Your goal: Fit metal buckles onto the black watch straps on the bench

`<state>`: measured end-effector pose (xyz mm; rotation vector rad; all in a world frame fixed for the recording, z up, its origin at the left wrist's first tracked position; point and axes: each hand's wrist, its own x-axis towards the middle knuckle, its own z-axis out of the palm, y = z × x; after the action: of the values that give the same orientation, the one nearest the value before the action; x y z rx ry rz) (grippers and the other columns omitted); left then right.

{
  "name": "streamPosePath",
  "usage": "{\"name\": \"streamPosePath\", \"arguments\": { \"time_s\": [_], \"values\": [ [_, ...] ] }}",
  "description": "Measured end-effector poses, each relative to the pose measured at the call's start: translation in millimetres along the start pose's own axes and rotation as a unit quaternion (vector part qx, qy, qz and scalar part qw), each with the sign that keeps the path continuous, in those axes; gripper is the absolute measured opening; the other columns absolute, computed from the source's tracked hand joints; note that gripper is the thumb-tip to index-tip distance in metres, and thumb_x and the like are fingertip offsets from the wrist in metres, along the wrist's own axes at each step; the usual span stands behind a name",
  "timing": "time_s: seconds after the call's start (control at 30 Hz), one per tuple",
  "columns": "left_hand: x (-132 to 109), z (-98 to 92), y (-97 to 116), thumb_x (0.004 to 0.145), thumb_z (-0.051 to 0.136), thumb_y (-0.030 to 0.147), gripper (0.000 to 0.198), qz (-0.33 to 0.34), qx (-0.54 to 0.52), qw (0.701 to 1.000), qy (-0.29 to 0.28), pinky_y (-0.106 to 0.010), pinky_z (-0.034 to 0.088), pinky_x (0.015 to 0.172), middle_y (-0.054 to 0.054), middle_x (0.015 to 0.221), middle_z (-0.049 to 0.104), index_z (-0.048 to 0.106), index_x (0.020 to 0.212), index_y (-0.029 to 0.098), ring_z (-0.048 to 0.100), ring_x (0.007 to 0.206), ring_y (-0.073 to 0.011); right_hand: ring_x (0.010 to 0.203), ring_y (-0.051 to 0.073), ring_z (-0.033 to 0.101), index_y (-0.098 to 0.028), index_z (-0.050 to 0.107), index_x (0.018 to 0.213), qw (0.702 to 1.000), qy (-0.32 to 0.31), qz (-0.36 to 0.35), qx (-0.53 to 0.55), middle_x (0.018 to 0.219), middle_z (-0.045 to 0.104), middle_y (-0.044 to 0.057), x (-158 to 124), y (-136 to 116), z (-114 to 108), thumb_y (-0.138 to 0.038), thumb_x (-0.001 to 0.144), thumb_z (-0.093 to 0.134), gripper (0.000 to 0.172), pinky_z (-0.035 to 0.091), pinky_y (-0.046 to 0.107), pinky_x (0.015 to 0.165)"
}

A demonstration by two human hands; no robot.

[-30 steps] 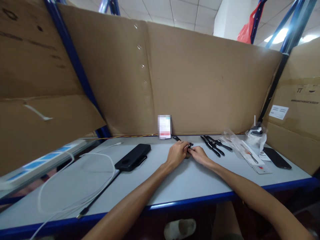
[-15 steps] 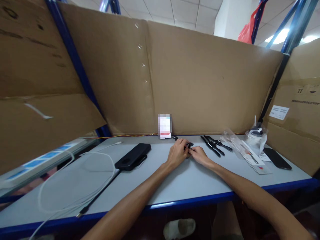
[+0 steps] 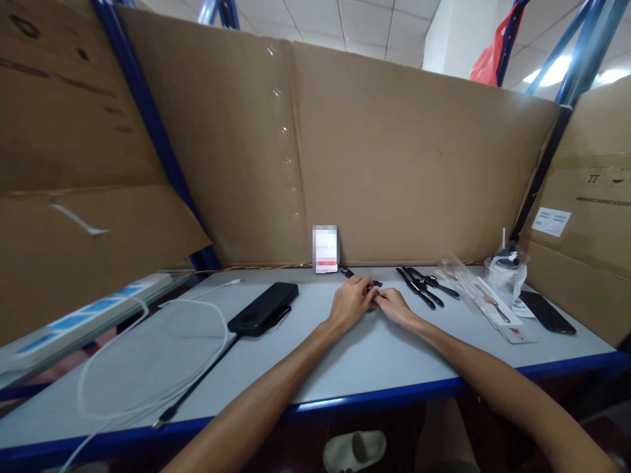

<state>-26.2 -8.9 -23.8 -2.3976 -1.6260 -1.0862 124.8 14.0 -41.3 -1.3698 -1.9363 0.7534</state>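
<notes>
Both my hands meet at the back middle of the grey table (image 3: 374,361). My left hand (image 3: 351,302) and my right hand (image 3: 394,305) have their fingers curled, pinching a small black strap-like item (image 3: 372,285) between them. One black end of it (image 3: 348,272) pokes out behind my left hand, toward the small white card (image 3: 325,249) that leans on the cardboard wall. Most of the item is hidden by my fingers.
Several black straps (image 3: 422,284) lie right of my hands, then clear plastic packets (image 3: 486,299), a bagged item (image 3: 503,270) and a black phone (image 3: 547,311). On the left are a black power bank (image 3: 263,308), a white cable (image 3: 148,355) and a power strip (image 3: 83,316). Cardboard walls surround the table.
Almost nothing: my fingers shift slightly on the small black item and both hands stay in place.
</notes>
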Motion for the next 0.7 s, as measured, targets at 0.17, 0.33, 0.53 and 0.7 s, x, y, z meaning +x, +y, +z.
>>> {"name": "streamPosePath", "arguments": {
  "time_s": [0.17, 0.33, 0.53, 0.7],
  "values": [
    [0.9, 0.2, -1.0, 0.094, 0.054, 0.022, 0.014, 0.001, 0.004, 1.0, -0.001, -0.029, 0.042, 0.072, -0.004, 0.088, 0.066, 0.068, 0.097, 0.022, 0.061, 0.086, -0.0194, 0.062, 0.014, 0.049, -0.014, 0.065, 0.06, 1.0, 0.003, -0.008, 0.007, 0.058, 0.058, 0.0, 1.7, 2.5, 1.5, -0.029, 0.093, 0.055, 0.037, 0.03, 0.023, 0.06],
    [1.1, 1.2, -3.3, 0.092, 0.052, 0.015, 0.02, 0.015, 0.0, 1.0, -0.011, -0.03, 0.044, 0.076, -0.005, 0.095, 0.069, 0.069, 0.1, 0.023, 0.062, 0.093, -0.0204, 0.059, 0.013, 0.046, -0.014, 0.063, 0.059, 1.0, 0.004, -0.001, 0.011, 0.055, 0.054, -0.001, 2.5, 3.0, 1.3, -0.032, 0.094, 0.055, 0.04, 0.029, 0.024, 0.058],
    [0.2, -1.0, 0.1, 0.096, 0.055, 0.029, 0.014, 0.025, -0.003, 1.0, 0.01, -0.032, 0.043, 0.076, -0.005, 0.086, 0.067, 0.066, 0.097, 0.022, 0.059, 0.092, -0.0227, 0.064, 0.015, 0.051, -0.015, 0.064, 0.059, 1.0, 0.003, -0.011, 0.012, 0.06, 0.061, 0.002, 1.2, 2.2, 0.7, -0.027, 0.092, 0.055, 0.037, 0.031, 0.023, 0.059],
    [0.6, -3.7, 1.4, 0.092, 0.061, 0.036, 0.017, 0.002, 0.046, 0.998, 0.046, -0.035, 0.042, 0.08, -0.006, 0.091, 0.063, 0.06, 0.099, 0.02, 0.056, 0.092, -0.0239, 0.064, 0.016, 0.053, -0.014, 0.067, 0.061, 1.0, 0.01, -0.004, 0.008, 0.061, 0.062, 0.003, 2.2, 4.4, 3.8, -0.026, 0.092, 0.053, 0.036, 0.032, 0.023, 0.059]
  ]
}}
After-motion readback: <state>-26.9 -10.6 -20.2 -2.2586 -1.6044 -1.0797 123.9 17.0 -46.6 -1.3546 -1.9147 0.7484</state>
